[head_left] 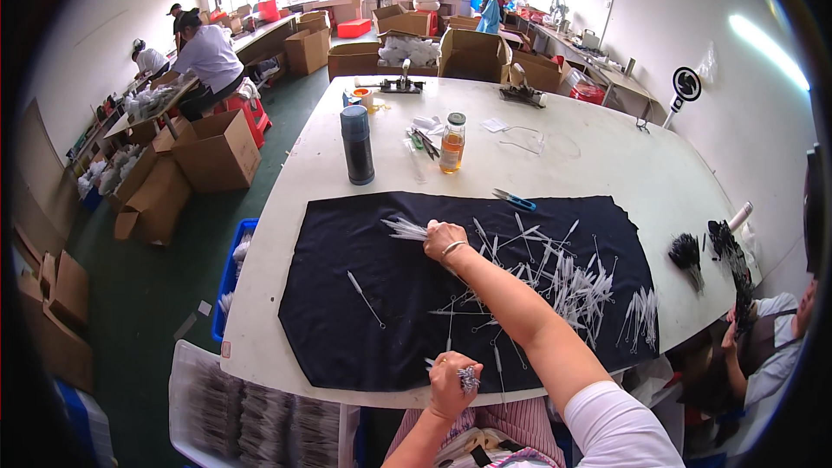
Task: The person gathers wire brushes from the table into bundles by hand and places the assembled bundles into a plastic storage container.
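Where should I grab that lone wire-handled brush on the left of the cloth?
Pinch the wire stem beside the ring, probably from the near side: the brush lies alone on the dark cloth, white head pointing away, ring toward you.

Your single fisheye view looks forward and down from your head, close above the bench's near edge, taking in the whole bench (572,169).

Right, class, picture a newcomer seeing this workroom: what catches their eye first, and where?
Probably the heap of thin white brushes on the right of the dark cloth. Next, the right hand gripping a white bunch near the cloth's far edge, and the left hand clasping a bundle with looped wire ends at its near edge.
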Demonstrator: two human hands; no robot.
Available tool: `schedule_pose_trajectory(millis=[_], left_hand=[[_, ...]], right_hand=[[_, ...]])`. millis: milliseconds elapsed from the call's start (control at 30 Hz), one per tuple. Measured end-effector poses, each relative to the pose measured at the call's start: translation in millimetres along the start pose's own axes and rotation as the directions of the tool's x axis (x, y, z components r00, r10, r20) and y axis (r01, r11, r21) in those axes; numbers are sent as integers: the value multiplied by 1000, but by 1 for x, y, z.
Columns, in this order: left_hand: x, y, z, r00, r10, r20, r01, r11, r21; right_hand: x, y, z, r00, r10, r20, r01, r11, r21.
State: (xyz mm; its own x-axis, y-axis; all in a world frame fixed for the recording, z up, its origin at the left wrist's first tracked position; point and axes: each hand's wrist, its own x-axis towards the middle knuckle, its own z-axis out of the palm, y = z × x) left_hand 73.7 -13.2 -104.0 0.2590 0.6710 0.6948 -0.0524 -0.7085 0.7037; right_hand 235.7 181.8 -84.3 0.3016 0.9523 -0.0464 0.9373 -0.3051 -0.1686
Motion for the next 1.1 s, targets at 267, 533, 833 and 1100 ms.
schedule_pose_trajectory(millis=[267,533,833,1100], left_hand=[[-1,1,-2,1000,-15,5,15,1000,17],[-2,-2,0,1000,0,-21,1,1000,28],[-9,-8,7,993,-111,-42,112,993,22],[-10,-11,8,997,-31,-69,35,997,66]], right_hand=[[9,27,-22,988,-70,-140,103,965,243],[-29,6,-75,944,-113,-310,328,202,923],[-103,-11,28,948,-129,-291,310,158,938],[-98,-20,27,948,-265,-174,238,233,943]])
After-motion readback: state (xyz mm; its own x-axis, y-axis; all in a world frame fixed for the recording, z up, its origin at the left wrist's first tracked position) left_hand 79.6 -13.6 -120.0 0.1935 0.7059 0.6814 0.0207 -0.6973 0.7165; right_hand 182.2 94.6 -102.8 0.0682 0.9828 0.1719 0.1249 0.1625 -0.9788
